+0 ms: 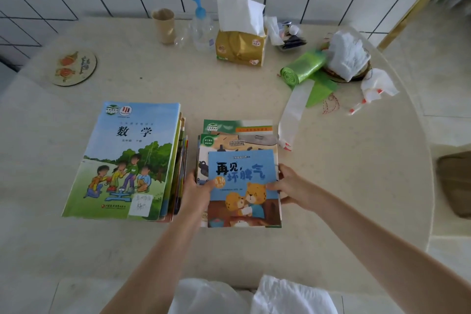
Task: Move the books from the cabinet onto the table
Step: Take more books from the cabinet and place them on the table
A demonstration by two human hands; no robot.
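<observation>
Beige stone tabletop (229,89) carries two book stacks; left hand (197,191) and right hand (293,187) each close a grip on the blue leopard-cover picture book (242,186) topping the right stack (237,132), beside the maths-textbook stack (127,160).

Left hand (197,190) and right hand (293,187) clasp blue picture book (242,186) | maths textbook pile (127,160) left of grip | surface (229,89) beneath

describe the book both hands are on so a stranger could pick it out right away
On the round beige table are two piles of books; take the right pile, nearer the green bag roll. Its top book is held by the left hand and right hand: the smallest cover, blue, with two cartoon leopards.
</observation>
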